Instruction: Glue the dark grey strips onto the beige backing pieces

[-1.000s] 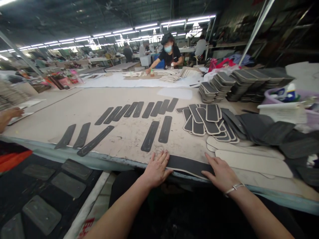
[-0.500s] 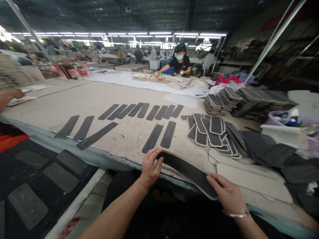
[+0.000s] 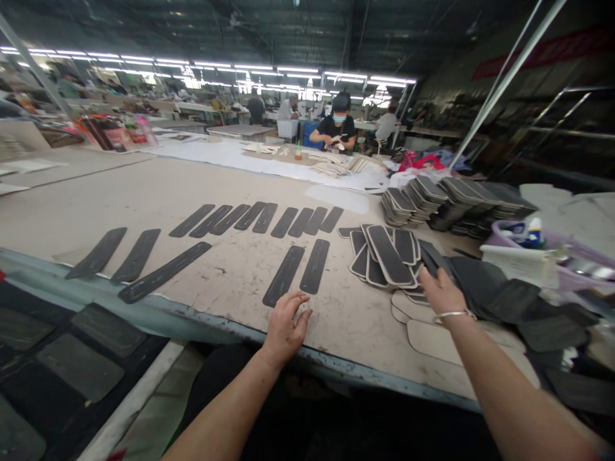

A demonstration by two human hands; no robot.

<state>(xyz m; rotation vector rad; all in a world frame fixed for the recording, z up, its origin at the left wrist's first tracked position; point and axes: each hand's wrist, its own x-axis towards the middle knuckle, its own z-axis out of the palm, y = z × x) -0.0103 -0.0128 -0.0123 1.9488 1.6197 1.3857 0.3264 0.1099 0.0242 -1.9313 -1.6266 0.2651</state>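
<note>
My left hand (image 3: 287, 328) hovers over the near table edge with loosely bent fingers, the thumb apart and nothing in it. Just beyond its fingertips lie two dark strips (image 3: 283, 275) with rounded ends. Over on the right, my right hand (image 3: 442, 293), a bangle at its wrist, is at the near end of a dark panel with a pale border (image 3: 390, 255). This panel rests slantwise on top of a loose pile of similar pieces. The right fingers are apart; whether they still touch the panel is hard to see.
More dark strips (image 3: 259, 216) lie in a row mid-table. Stacks of panels (image 3: 418, 195) stand at the back right, near a purple basket (image 3: 571, 246). Dark sheets (image 3: 509, 298) and pale pieces (image 3: 432, 339) lie at right. A co-worker (image 3: 339, 128) works across the table.
The dark panel that both hands held bent over the table edge now lies on the pile. My right hand has moved forward to the pile; my left is empty. The view has shifted right.
</note>
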